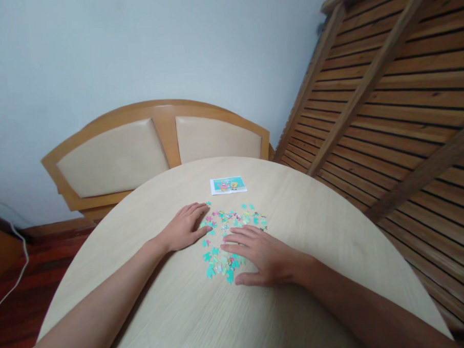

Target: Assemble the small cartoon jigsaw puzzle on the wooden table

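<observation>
Loose jigsaw puzzle pieces (214, 255), mostly turquoise with some pink and yellow, lie scattered on the round table. My left hand (186, 227) rests at the left edge of the pieces, fingers stretched out, thumb apart, holding nothing that I can see. Over the right part of the pieces, my right hand (254, 252) is spread with its palm down and hides some of them. Whether its fingertips touch pieces is hard to tell. Beyond both hands lies a small picture card (228, 185) with a pink figure and a yellow figure on turquoise.
The pale wooden table (314, 216) has a curved far edge. Behind it stands a wooden headboard (164, 115) with cream panels against the wall. A slatted wooden frame (386, 100) leans at the right. A white cable (25, 255) hangs at the far left.
</observation>
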`<state>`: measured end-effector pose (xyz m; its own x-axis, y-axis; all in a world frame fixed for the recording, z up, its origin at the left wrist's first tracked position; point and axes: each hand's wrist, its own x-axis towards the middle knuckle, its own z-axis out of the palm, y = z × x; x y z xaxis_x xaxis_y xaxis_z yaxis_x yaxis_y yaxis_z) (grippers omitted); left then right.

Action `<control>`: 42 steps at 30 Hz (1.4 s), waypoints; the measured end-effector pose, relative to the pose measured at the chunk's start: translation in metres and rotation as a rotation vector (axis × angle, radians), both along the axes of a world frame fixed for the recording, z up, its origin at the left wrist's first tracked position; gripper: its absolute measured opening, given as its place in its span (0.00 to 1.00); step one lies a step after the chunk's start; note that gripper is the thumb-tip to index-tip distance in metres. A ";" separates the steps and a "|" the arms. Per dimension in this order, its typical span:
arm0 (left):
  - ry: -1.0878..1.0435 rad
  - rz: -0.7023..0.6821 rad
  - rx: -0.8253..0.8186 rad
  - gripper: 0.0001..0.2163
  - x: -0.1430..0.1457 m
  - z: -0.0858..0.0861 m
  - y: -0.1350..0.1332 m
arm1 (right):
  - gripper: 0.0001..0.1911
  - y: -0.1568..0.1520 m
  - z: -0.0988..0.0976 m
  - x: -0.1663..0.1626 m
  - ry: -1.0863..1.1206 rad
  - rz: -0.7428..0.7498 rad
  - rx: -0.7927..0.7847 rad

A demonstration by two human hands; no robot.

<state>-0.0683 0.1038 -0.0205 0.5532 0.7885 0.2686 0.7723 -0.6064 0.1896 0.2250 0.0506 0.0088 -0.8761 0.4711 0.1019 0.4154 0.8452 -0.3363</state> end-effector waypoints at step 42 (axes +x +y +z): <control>0.129 -0.114 -0.142 0.28 0.040 0.008 -0.011 | 0.43 -0.016 -0.007 -0.016 -0.072 -0.096 -0.054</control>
<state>-0.0286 0.0930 -0.0123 0.6637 0.7436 0.0807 0.7234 -0.6656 0.1834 0.2091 0.0347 0.0022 -0.8311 0.5560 0.0127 0.5178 0.7820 -0.3469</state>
